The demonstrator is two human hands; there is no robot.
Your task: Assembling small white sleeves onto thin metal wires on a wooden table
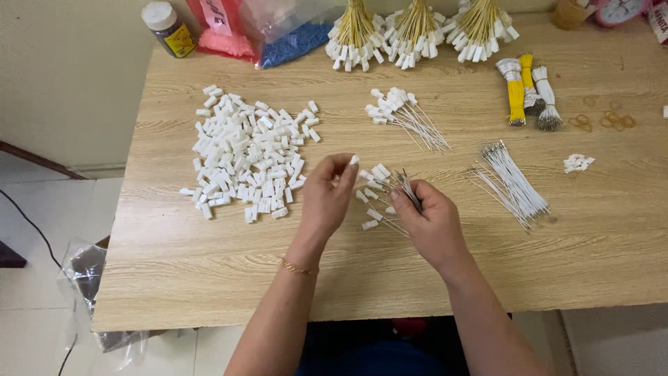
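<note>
at left on the light wooden table (pixel 209 278), a big heap of loose small white plastic caps (pixel 247 157), not yet fitted. left hand (pixel 325 198) pinched shut on one white cap (pixel 354 159); right hand (pixel 431 223) closed around a bunch of thin white wires (pixel 407 188), just over a few capped wires (pixel 376 202). further right a small finished pile (pixel 403 115), and bare white wires (pixel 511 181) waiting; judged far from finished.

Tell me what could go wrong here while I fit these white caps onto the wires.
1. The left hand pinches one small white cap at its fingertips; it could slip and drop among the finished pieces below.
2. The right hand grips a thin bunch of wires; several ends sit close, so the cap may catch the wrong one.
3. The cap pile spreads towards the table edge; a forearm sweep might push some off.
</note>
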